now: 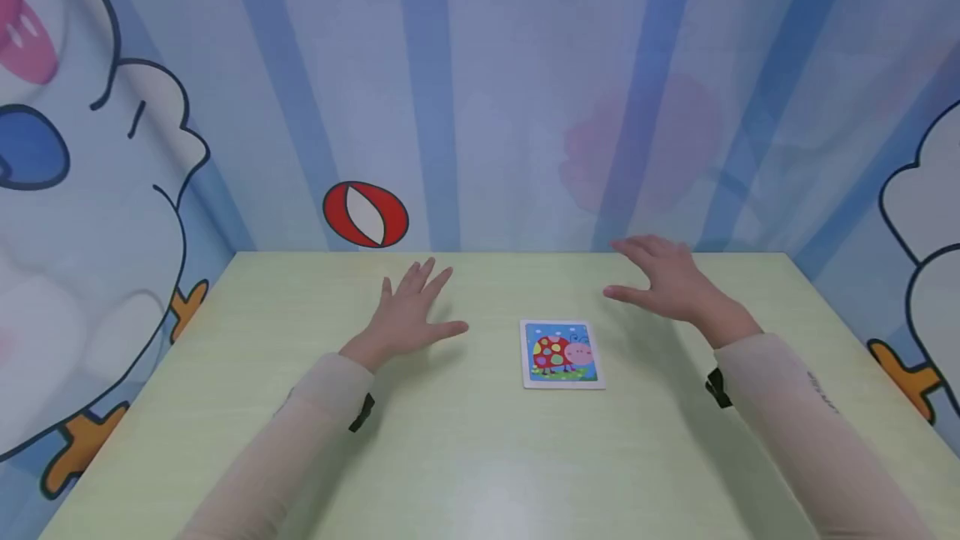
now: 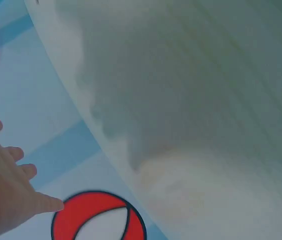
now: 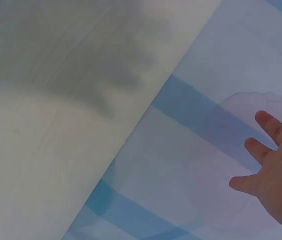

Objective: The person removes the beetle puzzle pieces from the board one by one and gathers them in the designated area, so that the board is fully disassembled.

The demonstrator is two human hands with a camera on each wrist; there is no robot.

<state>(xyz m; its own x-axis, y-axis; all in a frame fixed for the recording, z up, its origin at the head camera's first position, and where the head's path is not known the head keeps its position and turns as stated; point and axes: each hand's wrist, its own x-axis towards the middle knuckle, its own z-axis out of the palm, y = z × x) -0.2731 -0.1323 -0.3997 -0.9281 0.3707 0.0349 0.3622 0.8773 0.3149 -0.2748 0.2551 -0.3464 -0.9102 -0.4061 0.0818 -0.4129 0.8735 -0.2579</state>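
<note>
A square picture with a white border and a spotted ladybug (image 1: pixel 562 355) lies flat on the pale table, between the two hands in the head view. To its left is my left hand (image 1: pixel 405 322), fingers spread and holding nothing. My right hand (image 1: pixel 663 282) hovers to the right of the picture and farther back, its fingers apart and nothing in its grasp. Neither hand touches the picture. In the left wrist view the left hand (image 2: pixel 6 185) shows spread fingers at the left edge. The right wrist view has the right hand (image 3: pixel 278 165) at its right edge, fingers fanned.
The pale table (image 1: pixel 480 457) ends at a blue striped backdrop (image 1: pixel 510 90) along its far edge. A red and white ball (image 1: pixel 366 215) is printed on that backdrop. Large white cartoon figures stand on both sides, the left one (image 1: pixel 82 273) being bigger in view.
</note>
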